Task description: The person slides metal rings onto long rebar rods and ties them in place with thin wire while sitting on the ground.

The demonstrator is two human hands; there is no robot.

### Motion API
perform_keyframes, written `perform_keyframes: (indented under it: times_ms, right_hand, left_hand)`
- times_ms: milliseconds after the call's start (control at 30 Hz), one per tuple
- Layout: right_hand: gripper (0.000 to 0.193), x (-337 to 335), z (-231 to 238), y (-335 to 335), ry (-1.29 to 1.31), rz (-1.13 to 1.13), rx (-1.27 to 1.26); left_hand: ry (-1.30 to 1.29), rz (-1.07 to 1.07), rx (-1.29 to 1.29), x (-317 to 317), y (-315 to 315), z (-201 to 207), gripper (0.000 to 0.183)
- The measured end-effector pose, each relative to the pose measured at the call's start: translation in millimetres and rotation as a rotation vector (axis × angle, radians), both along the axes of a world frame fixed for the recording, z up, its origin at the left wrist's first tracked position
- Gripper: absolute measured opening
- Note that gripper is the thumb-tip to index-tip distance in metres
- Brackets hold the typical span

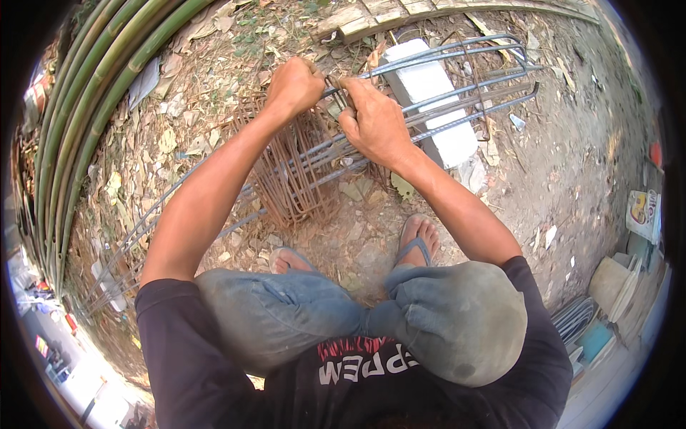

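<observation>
Long steel reinforcing bars (457, 123) run from lower left to upper right in front of me. A bundle of rusty rectangular stirrups (286, 175) hangs around them, left of centre. My left hand (296, 87) is closed at the far side of the bars, above the bundle. Beside it, my right hand (376, 123) is closed, thumb and fingers pinched together. Both hands grip a dark steel stirrup (334, 91) between them; the fingers cover much of it. One more stirrup (475, 82) stands around the bars near their right end.
A white block (429, 100) props up the bars at right. Green bamboo poles (89, 107) curve along the left, and a wooden plank (400, 18) lies at the back. Dry leaves litter the ground. Coiled material (575, 318) and containers sit at far right. My sandalled feet (418, 243) are close to the bars.
</observation>
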State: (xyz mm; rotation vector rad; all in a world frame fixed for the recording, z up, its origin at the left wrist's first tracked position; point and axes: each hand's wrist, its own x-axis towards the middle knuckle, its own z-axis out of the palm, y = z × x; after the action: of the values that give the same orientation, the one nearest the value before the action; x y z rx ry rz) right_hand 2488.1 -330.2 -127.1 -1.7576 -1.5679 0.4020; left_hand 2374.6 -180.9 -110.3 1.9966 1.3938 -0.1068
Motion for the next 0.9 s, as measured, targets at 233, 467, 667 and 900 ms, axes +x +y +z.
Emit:
perform_keyframes:
  times_ms: [233,467,667,900]
  right_hand:
    - [0.047,-19.2,1.6,-1.8,0.012,0.045,-0.007]
    - [0.05,-25.5,6.4,-7.0,0.024,0.083,-0.036]
    - [0.05,-25.3,0.7,2.1,0.027,0.077,-0.044]
    - [0.046,-29.6,-2.4,-2.9,0.096,0.129,-0.099]
  left_hand:
    - [-0.264,0.071,0.047,-6.4,-0.4,-16.0,0.028]
    - [-0.357,0.058,0.105,-13.3,7.0,-34.9,0.035]
    - [-0.407,0.085,0.201,-15.2,6.2,-39.0,0.032]
    - [-0.462,-0.005,0.144,-20.1,2.9,-35.4,0.037]
